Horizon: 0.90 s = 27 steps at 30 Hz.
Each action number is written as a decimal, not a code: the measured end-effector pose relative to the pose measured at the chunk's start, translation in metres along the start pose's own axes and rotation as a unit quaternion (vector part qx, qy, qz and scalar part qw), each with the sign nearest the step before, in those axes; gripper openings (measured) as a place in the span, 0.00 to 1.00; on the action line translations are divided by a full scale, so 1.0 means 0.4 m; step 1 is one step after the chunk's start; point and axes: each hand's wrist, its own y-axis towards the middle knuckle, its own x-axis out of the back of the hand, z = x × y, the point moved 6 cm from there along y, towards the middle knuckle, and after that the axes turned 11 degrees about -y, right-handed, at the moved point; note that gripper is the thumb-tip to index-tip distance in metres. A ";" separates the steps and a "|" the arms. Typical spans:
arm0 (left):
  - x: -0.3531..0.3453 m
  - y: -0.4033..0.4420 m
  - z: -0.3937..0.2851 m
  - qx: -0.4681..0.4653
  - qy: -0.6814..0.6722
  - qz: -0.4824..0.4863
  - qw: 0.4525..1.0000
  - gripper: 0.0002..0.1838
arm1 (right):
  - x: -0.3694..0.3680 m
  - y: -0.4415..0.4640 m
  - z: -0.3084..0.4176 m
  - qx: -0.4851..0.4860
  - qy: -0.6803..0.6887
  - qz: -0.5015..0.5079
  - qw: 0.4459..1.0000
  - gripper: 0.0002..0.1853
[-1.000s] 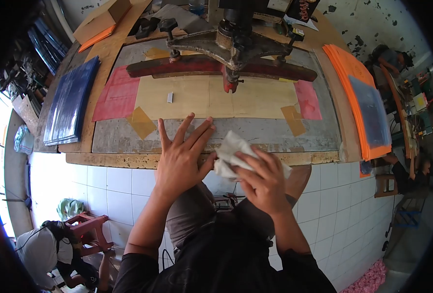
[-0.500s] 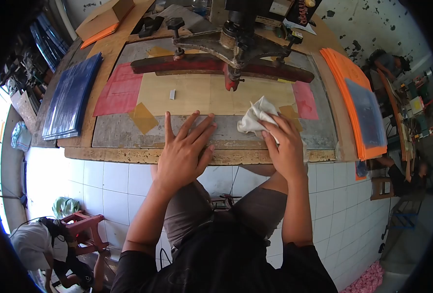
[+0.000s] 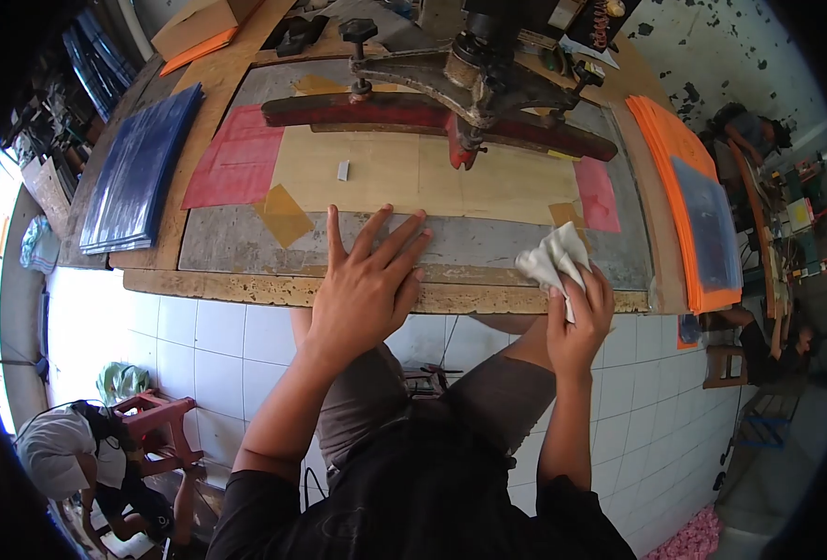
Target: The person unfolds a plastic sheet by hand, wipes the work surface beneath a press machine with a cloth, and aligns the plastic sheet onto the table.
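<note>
My left hand [image 3: 365, 285] lies with spread fingers at the front of the grey metal plate [image 3: 236, 245], its fingertips at the lower edge of the pale yellow sheet [image 3: 376, 182]. In my right hand [image 3: 581, 313] is a crumpled white cloth [image 3: 555, 257], held over the right front part of the plate. A small white piece [image 3: 343, 170] rests on the yellow sheet. Pink patches [image 3: 236, 154] and tan tape [image 3: 284, 217] flank the sheet. Above it spans the red bar [image 3: 376, 112] of a press.
Blue plastic sheets [image 3: 143, 173] are stacked at the left. Orange sheets [image 3: 660, 159] with a clear blue one [image 3: 705, 224] on top lie at the right. A cardboard box [image 3: 199, 26] stands back left. One person [image 3: 68, 457] is at lower left; others are far right.
My right hand has moved right with the cloth, from near my left hand to the plate's right front. My left hand stays spread at the sheet's edge. The view has shifted slightly.
</note>
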 end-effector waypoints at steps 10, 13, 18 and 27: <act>0.003 0.007 0.007 0.009 0.002 0.024 1.000 0.26 | -0.082 -0.126 0.276 0.185 0.080 -0.046 0.978 0.04; 0.000 0.008 -0.001 0.012 0.001 0.014 1.000 0.26 | -0.102 -0.182 0.113 0.174 0.004 -0.097 0.980 0.04; -0.001 0.013 -0.005 0.024 -0.005 0.023 0.999 0.27 | -0.019 -0.191 -0.129 0.113 -0.044 -0.117 0.986 0.08; -0.003 0.011 -0.007 0.015 0.009 0.015 1.000 0.26 | 0.103 -0.216 -0.291 -0.163 -0.024 -0.206 0.965 0.10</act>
